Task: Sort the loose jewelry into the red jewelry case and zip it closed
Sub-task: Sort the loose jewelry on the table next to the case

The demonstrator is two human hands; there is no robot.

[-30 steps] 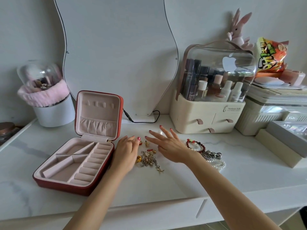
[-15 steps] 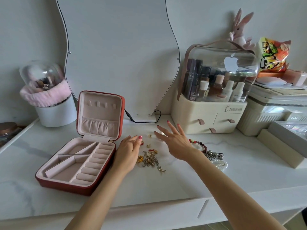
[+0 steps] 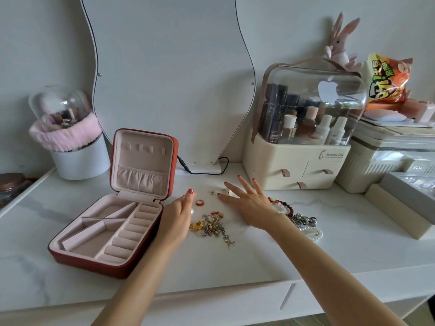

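We've got the red jewelry case (image 3: 106, 231) lying open on the left of the marble counter (image 3: 259, 255), lid upright, long axis running diagonally away. Just right, the loose jewelry (image 3: 211, 225). Left hand (image 3: 176, 220) loosely curled beside it, holding nothing; right hand (image 3: 249, 205), fingers spread, has crept farther back since 1 second ago.

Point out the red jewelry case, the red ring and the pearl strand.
red jewelry case (image 3: 141, 158): head view, pink lining of the raised lid.
red ring (image 3: 200, 202): head view, its band.
pearl strand (image 3: 312, 232): head view, beads at the right.
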